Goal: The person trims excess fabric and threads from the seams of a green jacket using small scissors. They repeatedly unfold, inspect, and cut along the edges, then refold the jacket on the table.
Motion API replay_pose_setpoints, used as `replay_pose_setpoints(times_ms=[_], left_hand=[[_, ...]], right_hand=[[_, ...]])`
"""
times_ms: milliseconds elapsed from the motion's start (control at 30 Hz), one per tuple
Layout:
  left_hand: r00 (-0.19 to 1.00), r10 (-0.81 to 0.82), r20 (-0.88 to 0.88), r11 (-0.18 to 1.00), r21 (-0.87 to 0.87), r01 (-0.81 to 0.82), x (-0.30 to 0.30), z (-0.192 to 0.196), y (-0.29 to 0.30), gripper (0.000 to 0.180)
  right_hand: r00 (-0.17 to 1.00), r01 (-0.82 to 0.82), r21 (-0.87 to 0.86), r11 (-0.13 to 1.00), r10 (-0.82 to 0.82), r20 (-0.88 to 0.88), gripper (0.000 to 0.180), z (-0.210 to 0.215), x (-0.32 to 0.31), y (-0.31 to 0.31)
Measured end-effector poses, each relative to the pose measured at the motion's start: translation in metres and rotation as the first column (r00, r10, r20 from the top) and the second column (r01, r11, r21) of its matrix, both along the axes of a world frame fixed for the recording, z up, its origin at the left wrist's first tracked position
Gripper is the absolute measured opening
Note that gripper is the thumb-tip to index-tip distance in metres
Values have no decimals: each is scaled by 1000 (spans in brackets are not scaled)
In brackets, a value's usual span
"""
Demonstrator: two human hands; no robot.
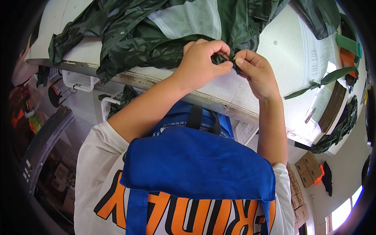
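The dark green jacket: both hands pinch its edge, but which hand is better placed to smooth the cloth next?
Probably the left hand. It already lies over the jacket body, close to the bunched cloth, while the right hand sits at the edge over the bare table and could hold the pinch.

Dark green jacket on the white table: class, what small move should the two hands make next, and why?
Probably press the pinched bit together. The left hand and right hand both grip one small fold at the hem of the dark green jacket with their fingers, at the edge of the white table; what they pinch is hidden.
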State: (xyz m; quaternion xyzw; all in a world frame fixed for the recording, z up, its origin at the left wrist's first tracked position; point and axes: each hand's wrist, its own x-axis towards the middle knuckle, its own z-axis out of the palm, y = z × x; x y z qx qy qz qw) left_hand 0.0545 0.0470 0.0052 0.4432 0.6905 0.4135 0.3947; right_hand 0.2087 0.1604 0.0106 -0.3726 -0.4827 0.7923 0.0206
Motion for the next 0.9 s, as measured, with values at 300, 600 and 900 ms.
replay_pose_setpoints(times_ms=[300, 600, 900], left_hand=[[966, 96, -242, 982, 181, -52, 10, 3, -1, 26], [970, 111, -215, 977, 203, -66, 12, 9, -7, 22], [942, 104, -318, 985, 167, -52, 16, 9, -9, 20]], right_hand=[[999, 33, 148, 988, -29, -32, 14, 1, 7, -5], [200, -274, 927, 255, -928, 314, 62, -88, 345, 141], [224, -325, 786, 525, -765, 604, 53, -94, 449, 150]])
